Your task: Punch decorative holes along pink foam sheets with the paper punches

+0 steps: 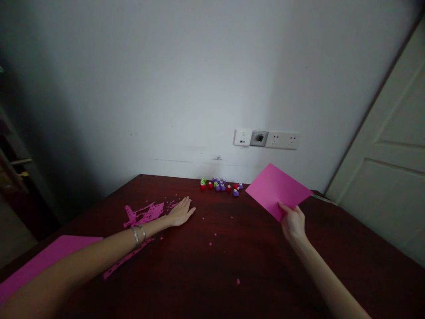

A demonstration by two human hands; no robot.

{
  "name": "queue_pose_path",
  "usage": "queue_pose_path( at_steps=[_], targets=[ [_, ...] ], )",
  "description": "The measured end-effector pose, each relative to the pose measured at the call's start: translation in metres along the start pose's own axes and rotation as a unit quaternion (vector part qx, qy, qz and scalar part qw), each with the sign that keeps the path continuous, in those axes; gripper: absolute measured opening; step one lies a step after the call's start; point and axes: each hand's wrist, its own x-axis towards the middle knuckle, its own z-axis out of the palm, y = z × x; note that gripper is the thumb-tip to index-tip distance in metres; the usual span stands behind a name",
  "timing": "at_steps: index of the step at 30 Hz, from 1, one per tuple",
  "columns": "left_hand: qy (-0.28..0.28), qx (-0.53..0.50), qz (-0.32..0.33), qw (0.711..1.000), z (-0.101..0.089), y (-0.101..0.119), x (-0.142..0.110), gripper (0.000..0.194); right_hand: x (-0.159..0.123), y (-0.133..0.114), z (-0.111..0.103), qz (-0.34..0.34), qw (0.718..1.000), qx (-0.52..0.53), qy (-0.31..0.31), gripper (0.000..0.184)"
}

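Note:
My left hand (181, 212) lies flat on the dark red table (186, 274), fingers stretched out. Beside it are punched pink paper scraps (149, 214) and small round pink bits. A long pink strip with holes (128, 259) lies under and beside my left forearm. Raised at the right, my right hand (292, 221) grips a pink sheet of paper (277, 188) by its lower corner, thumb on the near face. Fingers behind the sheet are hidden. Several more pink dots (215, 234) are scattered over the middle of the table.
Small red, green and purple toy figures with eyes (219, 185) stand along the back edge by the wall. A larger pink sheet (49, 261) lies at the left front, partly covered by my arm. Wall sockets (282, 140) sit above the table; a white door (392, 146) is at right.

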Motion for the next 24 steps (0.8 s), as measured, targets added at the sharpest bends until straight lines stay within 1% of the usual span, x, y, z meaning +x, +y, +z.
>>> queue_pose_path(
  at_steps=[1, 2, 3, 4, 5, 6, 7, 8, 9, 11, 12, 13, 15, 18, 19, 21, 24],
  targets=[
    [0.009, 0.012, -0.008, 1.000, -0.004, 0.002, -0.005, 0.072, 0.000, 0.000, 0.001, 0.000, 1.000, 0.001, 0.000, 0.035],
    [0.016, 0.023, 0.006, 1.000, -0.007, 0.009, -0.012, 0.072, -0.001, 0.000, 0.001, -0.001, 1.000, 0.001, -0.001, 0.035],
    [0.024, 0.028, 0.039, 0.999, -0.009, 0.022, -0.020, 0.071, -0.001, 0.000, 0.001, -0.002, 1.000, 0.000, -0.002, 0.035],
    [0.022, 0.026, 0.083, 0.996, -0.009, 0.040, -0.031, 0.069, -0.002, 0.000, 0.002, -0.002, 1.000, -0.002, -0.004, 0.035],
    [0.007, 0.019, 0.141, 0.990, -0.008, 0.060, -0.043, 0.068, -0.003, 0.001, 0.001, -0.002, 1.000, -0.004, -0.006, 0.034],
    [-0.020, 0.008, 0.211, 0.977, -0.005, 0.082, -0.058, 0.067, -0.004, 0.002, 0.001, -0.002, 1.000, -0.009, -0.008, 0.033],
    [-0.049, -0.007, 0.291, 0.955, -0.001, 0.104, -0.074, 0.066, -0.005, 0.004, 0.001, -0.002, 1.000, -0.014, -0.010, 0.032],
    [-0.076, -0.021, 0.369, 0.926, 0.003, 0.124, -0.091, 0.067, -0.006, 0.005, 0.000, -0.001, 1.000, -0.019, -0.011, 0.032],
    [-0.092, -0.037, 0.433, 0.896, 0.008, 0.140, -0.106, 0.066, -0.007, 0.006, -0.001, 0.000, 1.000, -0.025, -0.012, 0.031],
    [-0.116, -0.059, 0.521, 0.843, 0.015, 0.160, -0.129, 0.062, -0.008, 0.009, -0.002, 0.003, 0.999, -0.033, -0.015, 0.031],
    [-0.126, -0.067, 0.533, 0.834, 0.017, 0.163, -0.135, 0.060, -0.009, 0.010, -0.002, 0.005, 0.999, -0.036, -0.017, 0.032],
    [-0.134, -0.073, 0.533, 0.832, 0.017, 0.164, -0.137, 0.059, -0.009, 0.010, -0.002, 0.006, 0.999, -0.038, -0.019, 0.032],
    [-0.147, -0.077, 0.504, 0.848, 0.013, 0.157, -0.131, 0.059, -0.009, 0.010, -0.002, 0.006, 0.999, -0.041, -0.022, 0.032],
    [-0.154, -0.065, 0.442, 0.881, 0.002, 0.133, -0.105, 0.061, -0.009, 0.010, -0.001, 0.001, 0.999, -0.043, -0.023, 0.032],
    [-0.154, -0.058, 0.421, 0.892, -0.002, 0.121, -0.095, 0.062, -0.009, 0.009, -0.001, -0.001, 0.999, -0.042, -0.023, 0.033],
    [-0.136, -0.047, 0.359, 0.922, -0.005, 0.092, -0.076, 0.063, -0.008, 0.008, -0.002, -0.005, 0.999, -0.039, -0.022, 0.033],
    [-0.098, -0.025, 0.236, 0.966, -0.005, 0.036, -0.053, 0.062, -0.008, 0.006, -0.003, -0.003, 0.999, -0.036, -0.023, 0.033]
  ],
)
